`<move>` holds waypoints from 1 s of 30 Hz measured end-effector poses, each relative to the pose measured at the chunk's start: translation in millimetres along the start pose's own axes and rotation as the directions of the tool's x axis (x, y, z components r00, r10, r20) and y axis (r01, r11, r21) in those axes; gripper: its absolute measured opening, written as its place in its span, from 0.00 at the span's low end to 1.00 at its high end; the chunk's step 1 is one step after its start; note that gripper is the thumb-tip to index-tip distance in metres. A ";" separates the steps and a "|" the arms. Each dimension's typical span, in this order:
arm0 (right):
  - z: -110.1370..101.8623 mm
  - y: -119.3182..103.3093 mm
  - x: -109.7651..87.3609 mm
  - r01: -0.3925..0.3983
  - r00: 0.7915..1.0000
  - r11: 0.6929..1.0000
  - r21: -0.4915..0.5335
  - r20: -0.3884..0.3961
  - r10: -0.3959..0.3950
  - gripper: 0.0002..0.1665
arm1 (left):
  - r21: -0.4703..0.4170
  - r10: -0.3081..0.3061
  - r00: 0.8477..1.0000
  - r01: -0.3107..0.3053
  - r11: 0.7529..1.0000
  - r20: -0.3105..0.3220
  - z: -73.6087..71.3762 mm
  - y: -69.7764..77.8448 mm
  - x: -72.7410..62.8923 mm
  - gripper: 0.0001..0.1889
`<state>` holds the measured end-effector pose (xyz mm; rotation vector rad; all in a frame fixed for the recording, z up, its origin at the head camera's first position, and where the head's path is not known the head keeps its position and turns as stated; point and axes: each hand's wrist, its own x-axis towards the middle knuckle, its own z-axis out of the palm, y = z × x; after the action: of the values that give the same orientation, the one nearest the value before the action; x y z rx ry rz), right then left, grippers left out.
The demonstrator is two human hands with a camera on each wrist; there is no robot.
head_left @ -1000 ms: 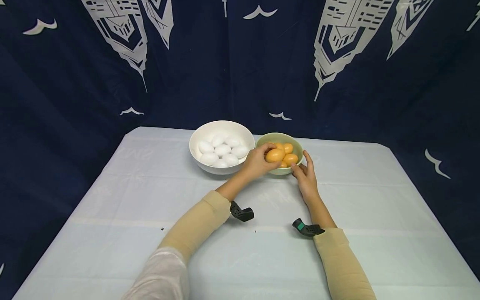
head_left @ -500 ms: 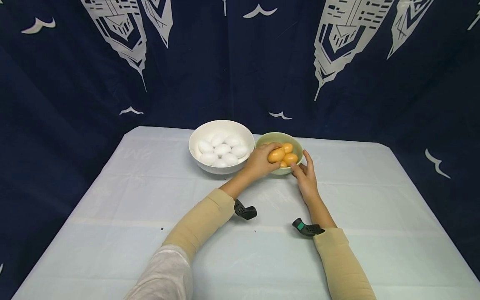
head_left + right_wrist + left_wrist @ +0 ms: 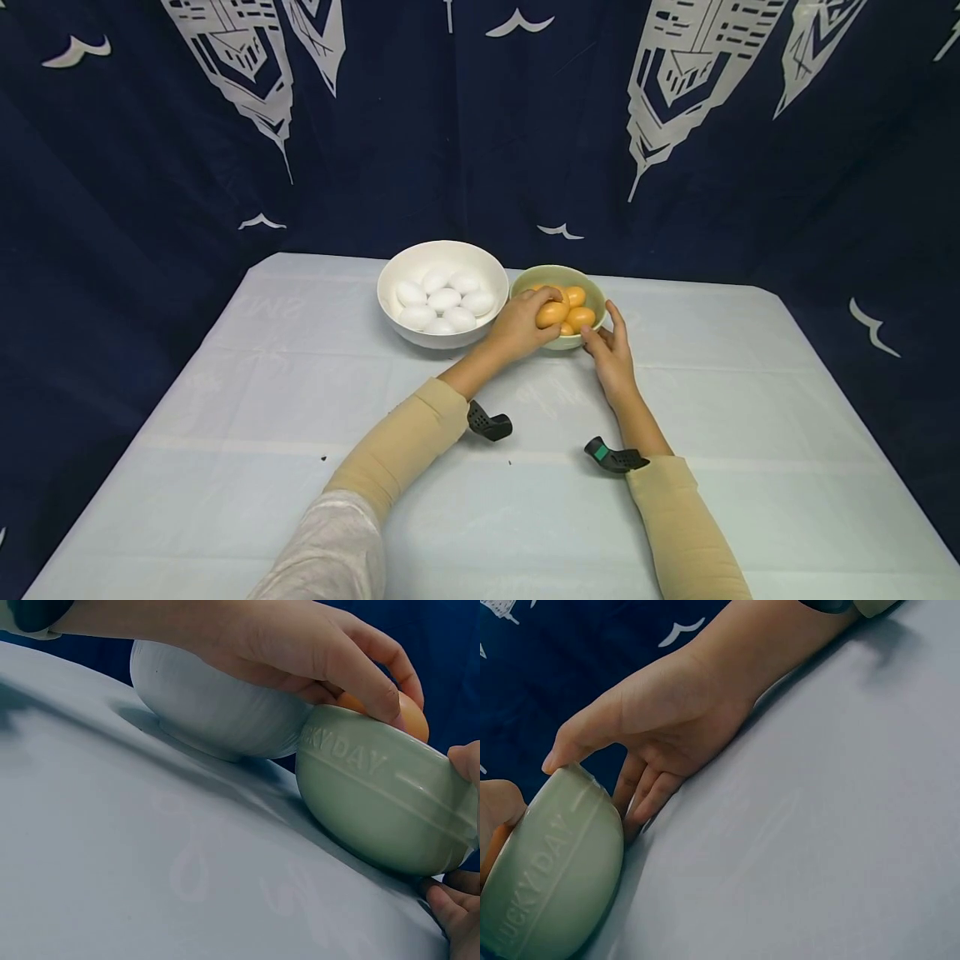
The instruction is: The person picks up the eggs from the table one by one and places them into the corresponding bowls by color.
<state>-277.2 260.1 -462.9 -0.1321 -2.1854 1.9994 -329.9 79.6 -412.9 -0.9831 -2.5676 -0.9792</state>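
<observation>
In the head view my left hand (image 3: pixel 519 323) reaches into the green bowl (image 3: pixel 557 277) and holds an orange-yellow egg (image 3: pixel 551 314) between thumb and fingers. More orange-yellow eggs (image 3: pixel 581 317) lie around it in the bowl. My right hand (image 3: pixel 615 360) grips the bowl's right side; the left wrist view shows its thumb on the rim and its other fingers low against the outer wall. Raised letters mark the bowl's side (image 3: pixel 562 877). From the right wrist, the held egg (image 3: pixel 414 718) shows above the rim, partly behind the left hand (image 3: pixel 300 645).
A larger white bowl (image 3: pixel 420 337) holding several white eggs (image 3: pixel 445 300) stands just left of the green one. Both are near the far edge of the white-covered table (image 3: pixel 300 350). Behind it hangs a dark blue patterned cloth (image 3: pixel 420 150).
My left hand has moved slightly right and down into the green bowl, with the egg in its fingers. The right hand stays in place on the bowl.
</observation>
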 end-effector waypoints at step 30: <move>-2.1 -0.4 10.4 -0.014 1.000 1.000 -0.022 0.007 0.014 0.42 | -0.158 -0.010 0.996 -0.004 0.987 -0.088 -43.7 -3.4 -30.7 0.21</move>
<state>-287.0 264.0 -461.6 -0.1435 -2.2173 1.9873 -310.3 33.3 -394.5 -0.9516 -2.4500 -1.2145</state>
